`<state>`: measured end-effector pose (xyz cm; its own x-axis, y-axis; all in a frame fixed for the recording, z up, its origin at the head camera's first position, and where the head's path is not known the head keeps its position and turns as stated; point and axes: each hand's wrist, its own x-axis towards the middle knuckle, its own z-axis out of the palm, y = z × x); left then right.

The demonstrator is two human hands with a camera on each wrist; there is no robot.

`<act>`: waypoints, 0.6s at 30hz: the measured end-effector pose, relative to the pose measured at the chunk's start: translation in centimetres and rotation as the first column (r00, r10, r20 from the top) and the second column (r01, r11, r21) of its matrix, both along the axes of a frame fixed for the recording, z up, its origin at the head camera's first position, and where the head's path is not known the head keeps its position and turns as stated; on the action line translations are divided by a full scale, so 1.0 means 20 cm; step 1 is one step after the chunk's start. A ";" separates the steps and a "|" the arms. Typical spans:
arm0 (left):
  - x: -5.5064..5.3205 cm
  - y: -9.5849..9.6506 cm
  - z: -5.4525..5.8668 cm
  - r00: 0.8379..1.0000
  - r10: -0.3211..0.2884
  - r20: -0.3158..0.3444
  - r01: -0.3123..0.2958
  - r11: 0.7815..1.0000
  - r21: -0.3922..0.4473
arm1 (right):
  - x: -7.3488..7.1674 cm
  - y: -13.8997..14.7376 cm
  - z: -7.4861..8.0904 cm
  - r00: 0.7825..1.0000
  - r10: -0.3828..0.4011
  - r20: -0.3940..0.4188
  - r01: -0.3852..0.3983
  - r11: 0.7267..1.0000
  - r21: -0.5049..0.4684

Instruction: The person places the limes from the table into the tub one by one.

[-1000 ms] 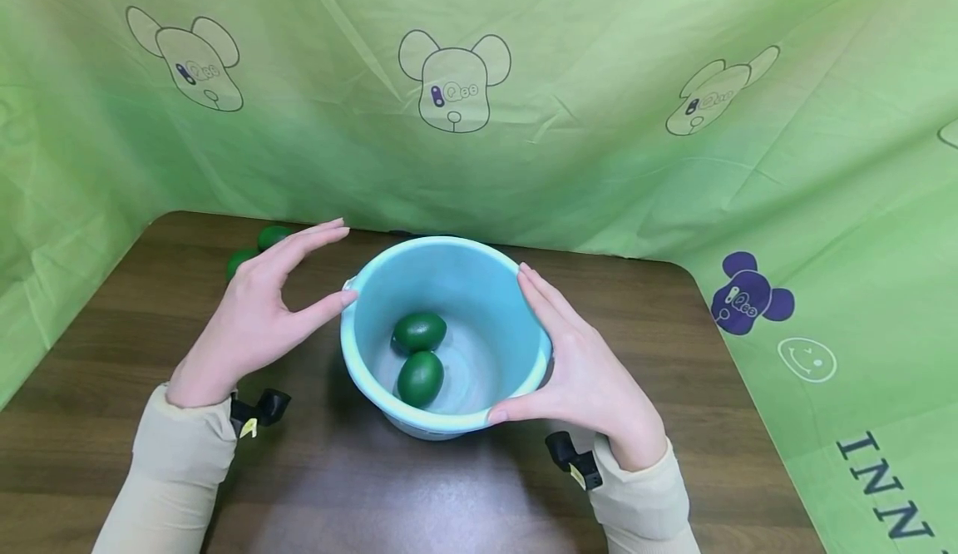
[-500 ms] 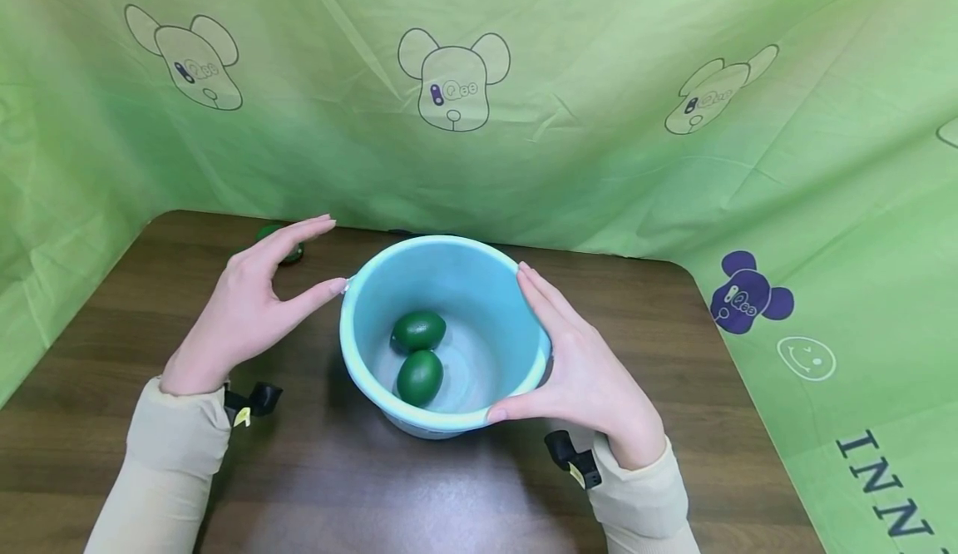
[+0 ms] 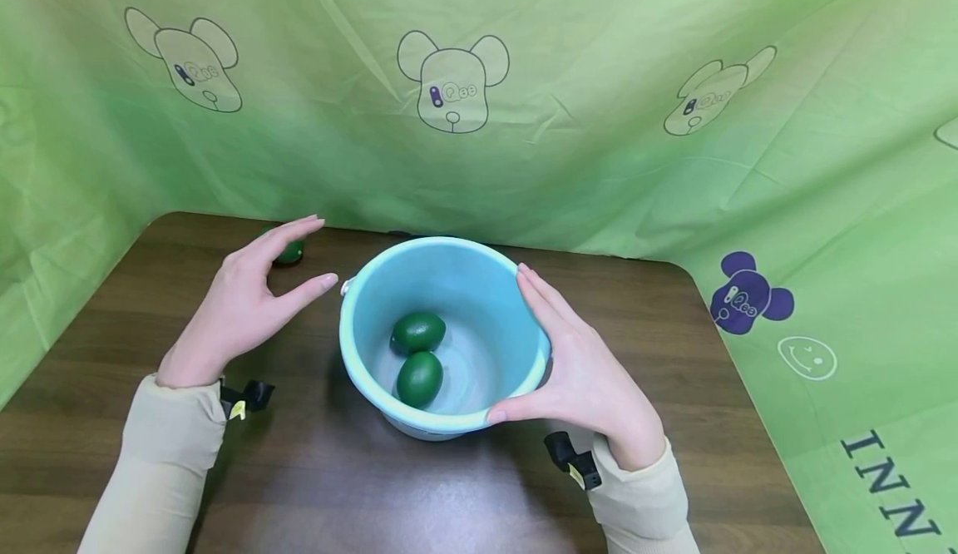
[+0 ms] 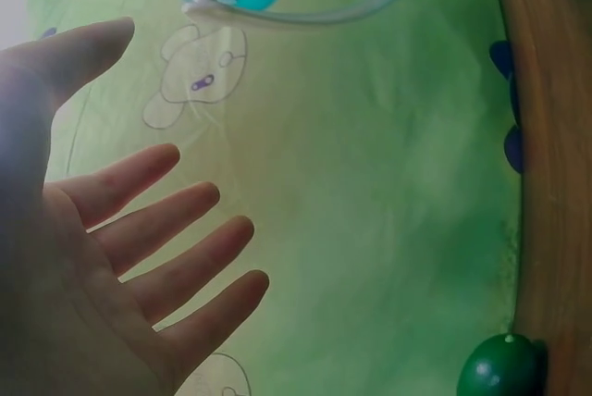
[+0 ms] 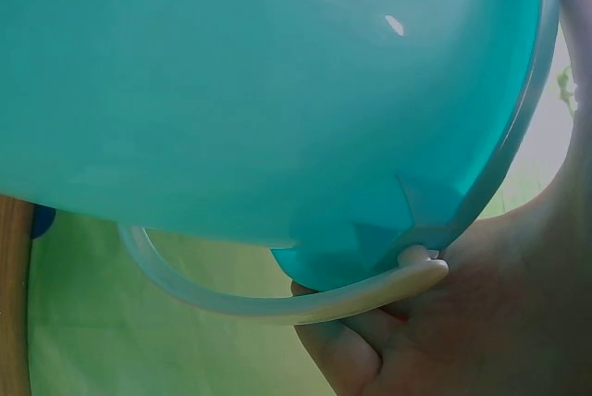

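Note:
A light blue bucket [image 3: 479, 296] stands mid-table, with two glossy dark green avocado-like fruits, one [image 3: 419, 332] behind the other [image 3: 420, 378], on its bottom. My right hand [image 3: 584, 371] grips the bucket's right side, thumb over the near rim and fingers along the outside. The right wrist view shows fingers under the rim beside the white handle [image 5: 277, 306]. Held in the air left of the bucket, my left hand [image 3: 235, 304] has spread fingers and a raised thumb, nothing in it. Partly hidden behind it lies another green fruit [image 3: 291, 254].
The brown wooden table [image 3: 636, 329] meets a green printed cloth [image 3: 584, 188] at its back and sides. A black wrist camera [image 3: 250, 398] sits at the left cuff, and a second camera [image 3: 573, 459] at the right cuff.
My left hand has drawn left, away from the bucket's rim. It now covers one of the two green fruits seen at the back left. The right hand and bucket have stayed put.

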<state>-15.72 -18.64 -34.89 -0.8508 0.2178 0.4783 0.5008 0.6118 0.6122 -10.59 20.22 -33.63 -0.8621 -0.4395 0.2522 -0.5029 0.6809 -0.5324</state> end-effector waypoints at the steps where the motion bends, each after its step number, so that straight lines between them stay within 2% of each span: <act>1: 0.00 0.00 0.00 1.000 0.004 0.002 -0.004 1.000 -0.004 | 0.00 0.00 0.00 1.000 0.001 -0.001 -0.001 1.000 0.000; 18: -0.07 -0.07 -0.05 0.998 0.054 0.045 -0.052 0.998 -0.041 | 0.01 0.00 0.00 1.000 -0.007 0.001 0.007 1.000 0.001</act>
